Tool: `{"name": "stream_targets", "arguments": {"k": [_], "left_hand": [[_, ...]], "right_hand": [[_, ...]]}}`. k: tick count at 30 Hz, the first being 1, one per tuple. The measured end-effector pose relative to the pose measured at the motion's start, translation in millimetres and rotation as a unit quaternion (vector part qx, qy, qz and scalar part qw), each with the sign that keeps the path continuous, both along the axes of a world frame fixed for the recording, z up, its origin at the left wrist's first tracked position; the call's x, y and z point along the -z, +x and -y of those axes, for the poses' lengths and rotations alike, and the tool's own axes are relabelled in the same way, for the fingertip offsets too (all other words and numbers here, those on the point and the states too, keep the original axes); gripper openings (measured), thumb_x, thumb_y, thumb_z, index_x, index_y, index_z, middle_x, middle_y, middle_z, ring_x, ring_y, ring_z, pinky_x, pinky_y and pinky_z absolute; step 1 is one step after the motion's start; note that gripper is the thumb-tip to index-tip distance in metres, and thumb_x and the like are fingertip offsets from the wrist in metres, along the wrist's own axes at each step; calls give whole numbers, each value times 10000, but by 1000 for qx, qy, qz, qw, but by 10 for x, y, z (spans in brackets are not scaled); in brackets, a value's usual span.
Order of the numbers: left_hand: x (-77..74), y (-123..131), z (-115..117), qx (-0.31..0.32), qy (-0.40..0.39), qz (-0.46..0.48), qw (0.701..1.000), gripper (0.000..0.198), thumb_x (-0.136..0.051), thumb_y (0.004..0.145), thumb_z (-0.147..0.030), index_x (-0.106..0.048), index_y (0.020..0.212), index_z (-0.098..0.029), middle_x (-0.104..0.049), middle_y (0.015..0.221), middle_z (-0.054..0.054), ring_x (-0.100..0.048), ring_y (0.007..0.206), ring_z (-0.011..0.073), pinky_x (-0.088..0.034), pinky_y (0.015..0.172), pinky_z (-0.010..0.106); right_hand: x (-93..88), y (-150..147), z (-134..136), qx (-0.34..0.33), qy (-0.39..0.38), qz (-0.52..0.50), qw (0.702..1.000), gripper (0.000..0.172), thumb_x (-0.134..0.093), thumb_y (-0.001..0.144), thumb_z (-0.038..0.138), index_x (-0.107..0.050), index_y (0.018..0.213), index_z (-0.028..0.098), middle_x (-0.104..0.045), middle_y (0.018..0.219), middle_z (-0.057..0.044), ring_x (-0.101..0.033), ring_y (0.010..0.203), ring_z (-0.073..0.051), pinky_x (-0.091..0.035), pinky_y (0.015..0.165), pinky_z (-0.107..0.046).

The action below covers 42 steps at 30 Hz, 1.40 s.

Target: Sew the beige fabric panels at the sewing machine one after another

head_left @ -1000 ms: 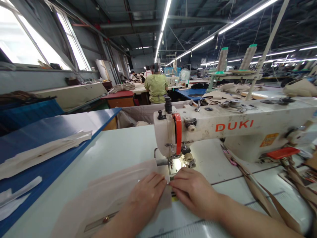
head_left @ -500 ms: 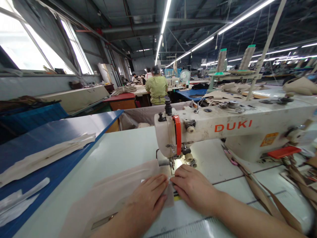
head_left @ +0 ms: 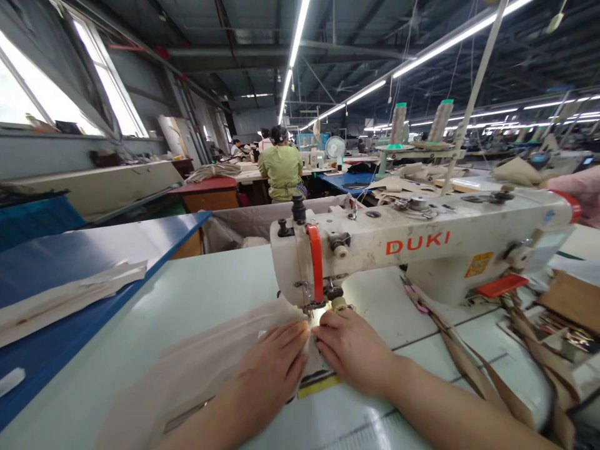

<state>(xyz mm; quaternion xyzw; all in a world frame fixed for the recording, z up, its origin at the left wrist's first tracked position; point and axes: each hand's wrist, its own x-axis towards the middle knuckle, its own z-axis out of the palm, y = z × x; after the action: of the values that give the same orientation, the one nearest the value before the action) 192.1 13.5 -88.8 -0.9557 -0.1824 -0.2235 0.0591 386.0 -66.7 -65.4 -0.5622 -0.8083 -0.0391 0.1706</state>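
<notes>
A thin, pale beige fabric piece (head_left: 201, 347) lies on the sewing table, its far right corner at the presser foot (head_left: 310, 310) of a white sewing machine (head_left: 365, 240). My left hand (head_left: 274, 359) rests flat on the fabric, fingers stretched toward the needle area. Close beside it, my right hand (head_left: 351, 344) has curled fingers pinching the fabric's edge just in front of the foot. The fingertips of both hands nearly meet. The needle itself is too small to make out, and the pinched edge is partly hidden by my fingers.
Beige straps (head_left: 462, 350) and pink-handled scissors (head_left: 419, 303) lie right of the hands. On the left, a blue table (head_left: 94, 300) carries long cloth strips (head_left: 70, 300). Thread cones (head_left: 398, 125) stand behind the machine. A person in a yellow-green top (head_left: 281, 169) sits farther back.
The view has swung right, so the scene sits farther left. The fabric's near right edge has moved forward with my hands, uncovering more of a yellow strip on the table.
</notes>
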Motion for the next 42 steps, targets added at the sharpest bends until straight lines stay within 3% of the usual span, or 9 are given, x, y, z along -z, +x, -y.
{"name": "stream_targets", "arguments": {"k": [9, 20, 36, 42], "left_hand": [[70, 3, -71, 26, -3, 25, 999, 352, -428, 980, -245, -648, 1239, -157, -707, 1216, 111, -678, 1091, 245, -564, 960, 406], [75, 15, -76, 29, 3, 11, 999, 352, -430, 974, -227, -646, 1239, -142, -697, 1234, 124, -671, 1111, 260, -565, 959, 431], [-11, 79, -221, 2, -66, -7, 998, 347, -438, 982, -266, -645, 1238, -156, -680, 1272, 119, -635, 1177, 257, -515, 1029, 444], [15, -267, 46, -16, -68, -9, 998, 368, -481, 962, -249, -614, 1301, -196, -658, 1318, 88, -629, 1195, 226, -525, 1026, 405]], "right_hand": [[-53, -33, -8, 11, -21, 18, 1000, 169, -496, 982, 174, -660, 941, 158, -637, 926, -65, -540, 853, -201, -398, 815, -327], [-11, -26, 2, 2, 15, 32, 999, 148, -528, 947, 149, -639, 851, 169, -616, 866, -55, -509, 819, -199, -392, 777, -316], [8, -36, 17, 12, 20, 17, 1000, 202, -496, 979, 171, -666, 870, 164, -627, 870, -65, -524, 859, -214, -422, 793, -332], [53, -21, 86, -22, 43, -47, 998, 161, -535, 954, 143, -677, 885, 173, -636, 851, -57, -555, 876, -211, -447, 822, -322]]}}
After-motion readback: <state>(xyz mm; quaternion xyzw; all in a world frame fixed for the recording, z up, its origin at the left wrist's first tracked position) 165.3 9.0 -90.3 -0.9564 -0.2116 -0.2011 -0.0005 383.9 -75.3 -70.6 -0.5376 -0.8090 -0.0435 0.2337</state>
